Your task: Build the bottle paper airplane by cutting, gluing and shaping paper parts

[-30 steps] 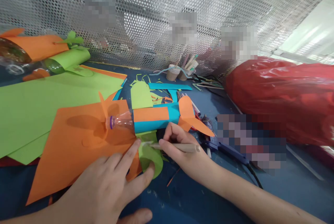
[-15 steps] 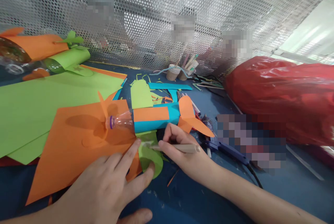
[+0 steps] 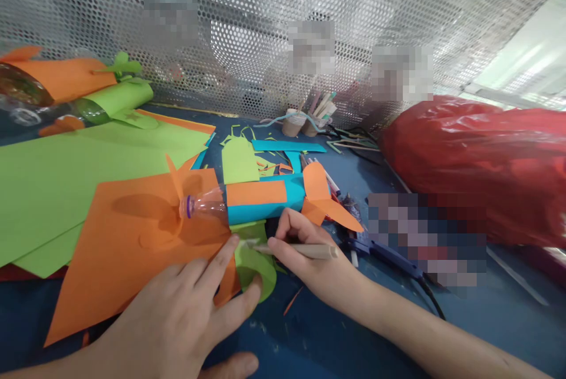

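Note:
My right hand (image 3: pixel 307 252) pinches a pale marker (image 3: pixel 316 250), its tip on a green paper wing (image 3: pixel 259 276). That wing juts toward me from a clear plastic bottle (image 3: pixel 207 202) wrapped in blue paper (image 3: pixel 252 214) with an orange strip (image 3: pixel 256 192). My left hand (image 3: pixel 194 302) lies with fingers spread, index tip and thumb side touching the wing's left part and lower edge. Orange paper blades (image 3: pixel 174 175) sit at the bottle's neck, beyond a purple ring. Orange fins (image 3: pixel 318 181) stand at its other end, and a second green wing (image 3: pixel 241 158) lies on the far side.
Beneath the neck lies an orange sheet (image 3: pixel 110 220), with green sheets (image 3: pixel 66 172) to the left. Two more paper-covered bottles rest behind, one orange (image 3: pixel 73 78). A blue glue gun (image 3: pixel 384 255) with a cord lies right, near a red plastic bag (image 3: pixel 477 167). Cups of pens (image 3: pixel 294 124) stand behind.

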The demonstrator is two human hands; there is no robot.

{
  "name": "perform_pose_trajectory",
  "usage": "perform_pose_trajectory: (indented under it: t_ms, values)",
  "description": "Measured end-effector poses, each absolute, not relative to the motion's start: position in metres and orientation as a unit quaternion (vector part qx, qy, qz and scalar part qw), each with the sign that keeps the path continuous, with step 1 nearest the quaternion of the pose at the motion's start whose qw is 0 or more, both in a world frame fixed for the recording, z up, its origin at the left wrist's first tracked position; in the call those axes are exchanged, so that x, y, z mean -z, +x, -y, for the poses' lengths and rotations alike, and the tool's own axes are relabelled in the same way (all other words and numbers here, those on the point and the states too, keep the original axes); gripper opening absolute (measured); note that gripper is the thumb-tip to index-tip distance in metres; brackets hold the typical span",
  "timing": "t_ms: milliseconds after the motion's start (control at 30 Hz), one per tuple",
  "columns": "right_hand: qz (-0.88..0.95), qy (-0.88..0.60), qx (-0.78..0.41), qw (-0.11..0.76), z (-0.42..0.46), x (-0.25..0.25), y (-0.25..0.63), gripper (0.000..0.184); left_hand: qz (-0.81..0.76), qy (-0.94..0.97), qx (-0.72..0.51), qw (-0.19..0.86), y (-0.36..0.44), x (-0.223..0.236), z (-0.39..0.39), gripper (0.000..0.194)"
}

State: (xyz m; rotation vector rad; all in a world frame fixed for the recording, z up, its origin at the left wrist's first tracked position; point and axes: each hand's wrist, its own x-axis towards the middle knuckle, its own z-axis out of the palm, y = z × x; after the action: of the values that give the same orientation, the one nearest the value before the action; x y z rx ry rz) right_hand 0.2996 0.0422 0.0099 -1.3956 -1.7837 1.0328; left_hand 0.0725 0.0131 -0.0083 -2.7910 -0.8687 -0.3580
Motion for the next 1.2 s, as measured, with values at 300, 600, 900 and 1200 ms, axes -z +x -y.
perform_pose_trajectory:
  t_ms: [300,600,900,1200]
  values:
    - [0.644,-0.513,-0.440,0.359,-0.042,-0.014,0.297,0.022,0.296,-0.945,0.103,0.098,0.073,0.001,-0.013,0.049]
    - [0.626,-0.502,-0.467,0.372,-0.041,-0.012,0.295,0.018,0.300,-0.926,0.204,0.101,0.072,0.019,-0.014,0.046]
    - [0.656,-0.522,-0.412,0.358,-0.040,-0.016,0.295,0.018,0.303,-0.934,0.165,0.094,0.070,0.015,-0.013,0.046]
    - [0.659,-0.531,-0.407,0.343,-0.041,-0.011,0.296,0.017,0.298,-0.934,0.163,0.111,0.072,0.019,-0.014,0.047]
